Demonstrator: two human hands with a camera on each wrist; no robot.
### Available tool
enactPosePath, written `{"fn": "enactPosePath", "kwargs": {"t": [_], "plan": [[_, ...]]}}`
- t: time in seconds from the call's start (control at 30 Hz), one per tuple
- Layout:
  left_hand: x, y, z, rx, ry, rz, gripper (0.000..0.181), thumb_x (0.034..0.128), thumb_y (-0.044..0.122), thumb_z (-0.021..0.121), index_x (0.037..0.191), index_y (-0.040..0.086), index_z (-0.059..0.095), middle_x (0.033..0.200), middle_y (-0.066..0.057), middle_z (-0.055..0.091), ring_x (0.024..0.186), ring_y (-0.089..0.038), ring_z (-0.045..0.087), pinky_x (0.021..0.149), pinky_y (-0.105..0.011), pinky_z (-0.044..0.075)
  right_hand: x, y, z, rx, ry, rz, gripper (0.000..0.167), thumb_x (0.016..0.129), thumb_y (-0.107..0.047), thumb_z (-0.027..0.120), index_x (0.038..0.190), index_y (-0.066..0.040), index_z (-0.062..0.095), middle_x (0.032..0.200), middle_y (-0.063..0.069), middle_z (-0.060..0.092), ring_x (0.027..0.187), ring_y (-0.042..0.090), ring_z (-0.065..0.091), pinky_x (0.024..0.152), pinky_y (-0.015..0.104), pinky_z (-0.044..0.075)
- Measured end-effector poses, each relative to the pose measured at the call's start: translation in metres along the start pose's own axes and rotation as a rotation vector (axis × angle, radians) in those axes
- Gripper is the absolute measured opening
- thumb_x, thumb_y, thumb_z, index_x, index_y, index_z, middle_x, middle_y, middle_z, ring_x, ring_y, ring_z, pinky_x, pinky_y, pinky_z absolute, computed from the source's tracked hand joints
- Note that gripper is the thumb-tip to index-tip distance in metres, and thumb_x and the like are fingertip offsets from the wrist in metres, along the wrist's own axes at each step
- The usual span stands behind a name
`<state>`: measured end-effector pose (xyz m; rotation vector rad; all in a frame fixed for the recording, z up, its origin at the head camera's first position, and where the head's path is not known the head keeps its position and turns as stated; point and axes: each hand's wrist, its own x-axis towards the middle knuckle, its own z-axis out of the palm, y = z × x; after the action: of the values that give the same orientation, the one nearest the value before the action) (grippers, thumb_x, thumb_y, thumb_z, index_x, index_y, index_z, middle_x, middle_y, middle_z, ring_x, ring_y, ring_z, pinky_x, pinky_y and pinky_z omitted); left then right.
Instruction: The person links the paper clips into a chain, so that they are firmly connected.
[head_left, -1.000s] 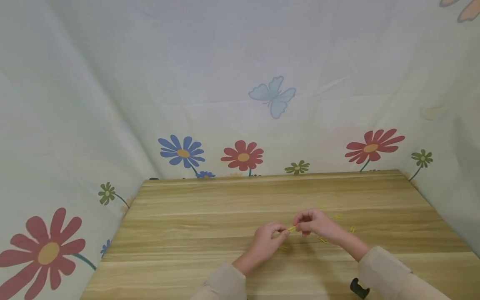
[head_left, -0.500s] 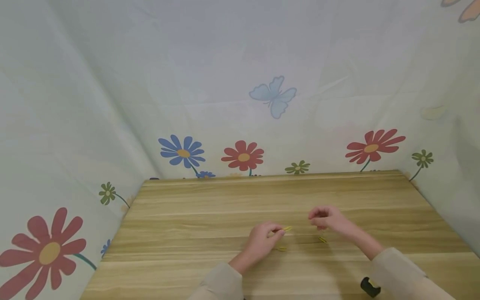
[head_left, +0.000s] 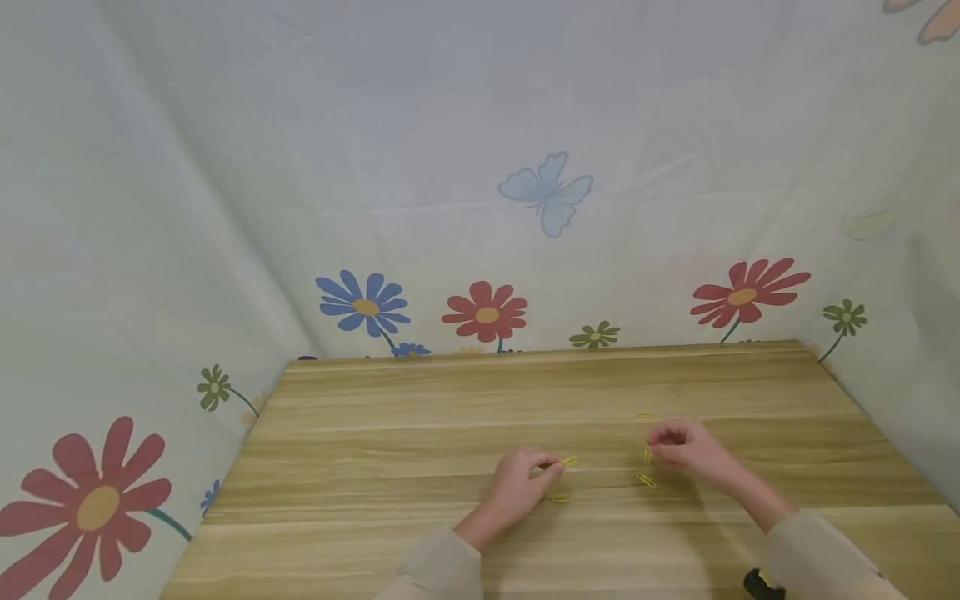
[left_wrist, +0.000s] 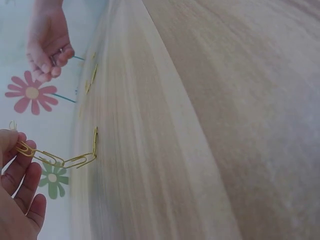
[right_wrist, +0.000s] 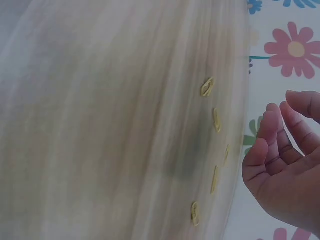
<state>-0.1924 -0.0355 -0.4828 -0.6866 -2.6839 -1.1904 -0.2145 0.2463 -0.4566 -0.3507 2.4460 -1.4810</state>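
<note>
My left hand point(head_left: 521, 483) pinches a yellow paper clip point(head_left: 569, 461) between thumb and forefinger. In the left wrist view a chain of linked paper clips point(left_wrist: 52, 159) hangs from that hand, and its far end dips toward the table. My right hand point(head_left: 693, 450) hovers to the right with its fingers loosely bent. The right wrist view shows that hand point(right_wrist: 287, 155) with nothing between thumb and fingers. Loose yellow paper clips point(right_wrist: 207, 87) lie on the wood below it. One clip point(head_left: 647, 480) lies just in front of the right hand; another point(head_left: 645, 415) lies farther back.
A wood-grain table point(head_left: 390, 433) reaches back to a white cloth point(head_left: 420, 200) printed with flowers and a butterfly. The cloth also stands along the left and right sides. A black object point(head_left: 763, 585) shows beside the right cuff.
Both hands were together at the chain. The right hand has let go of it and moved right, over the loose clips. The left hand has shifted slightly left, still pinching the chain.
</note>
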Motion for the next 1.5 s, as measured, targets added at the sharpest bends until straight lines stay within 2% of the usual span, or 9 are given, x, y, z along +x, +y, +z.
{"fn": "enactPosePath", "kwargs": {"t": [0.1,0.2,0.33,0.57,1.0,1.33,1.5], "plan": [[0.000,-0.001,0.000,0.007,-0.003,0.002,0.018,0.0850,0.026,0.057,0.088,0.013,0.069,0.085,0.004,0.067,0.083,-0.009,0.059,0.075,-0.024,0.045,-0.002,0.007,0.001,-0.052,0.031,0.019,0.026,0.083,-0.013,0.058,0.097,0.009,0.056,0.085,0.012,0.058,0.068,0.007,0.049,0.059,0.025,0.046],[-0.001,-0.002,0.001,0.022,-0.005,0.004,0.018,0.0852,0.027,0.056,0.088,0.014,0.069,0.085,0.004,0.067,0.084,-0.010,0.059,0.077,-0.026,0.044,-0.004,0.014,0.004,-0.107,0.053,0.003,0.023,0.082,-0.011,0.060,0.095,0.008,0.058,0.083,0.011,0.059,0.066,0.004,0.047,0.056,0.023,0.044],[-0.002,-0.004,0.002,0.036,-0.003,0.005,0.018,0.0854,0.027,0.056,0.088,0.015,0.069,0.086,0.005,0.067,0.086,-0.011,0.059,0.080,-0.028,0.044,-0.007,0.024,0.008,-0.145,0.053,-0.021,0.022,0.080,-0.008,0.061,0.093,0.009,0.058,0.080,0.010,0.058,0.064,0.002,0.045,0.054,0.021,0.042],[-0.003,-0.005,0.004,0.040,-0.008,0.000,0.019,0.0853,0.028,0.056,0.088,0.015,0.069,0.088,0.005,0.068,0.087,-0.012,0.059,0.081,-0.029,0.043,-0.008,0.037,0.015,-0.242,0.073,-0.046,0.016,0.077,-0.010,0.064,0.088,0.001,0.060,0.076,0.004,0.057,0.065,0.001,0.046,0.056,0.021,0.041],[-0.004,-0.004,0.005,0.039,-0.005,0.019,0.020,0.0858,0.028,0.056,0.089,0.013,0.069,0.089,0.003,0.068,0.089,-0.012,0.061,0.081,-0.028,0.045,-0.010,0.033,0.028,-0.398,0.108,-0.026,0.009,0.077,-0.016,0.066,0.079,-0.010,0.060,0.066,-0.004,0.051,0.058,0.004,0.041,0.051,0.020,0.036],[-0.004,-0.002,0.004,0.046,-0.001,0.038,0.017,0.0845,0.024,0.058,0.088,0.013,0.069,0.088,0.003,0.068,0.086,-0.011,0.061,0.079,-0.025,0.046,-0.010,0.030,0.034,-0.480,0.125,-0.034,0.005,0.075,-0.010,0.065,0.077,-0.010,0.060,0.064,-0.005,0.049,0.056,0.003,0.039,0.050,0.020,0.034],[-0.004,-0.002,0.003,0.029,-0.021,0.015,0.019,0.0853,0.026,0.056,0.089,0.013,0.069,0.090,0.003,0.068,0.088,-0.010,0.061,0.078,-0.025,0.046,-0.010,0.029,0.036,-0.494,0.127,-0.025,0.006,0.075,-0.009,0.065,0.073,-0.012,0.059,0.063,-0.005,0.049,0.055,0.004,0.039,0.049,0.020,0.033]]}}
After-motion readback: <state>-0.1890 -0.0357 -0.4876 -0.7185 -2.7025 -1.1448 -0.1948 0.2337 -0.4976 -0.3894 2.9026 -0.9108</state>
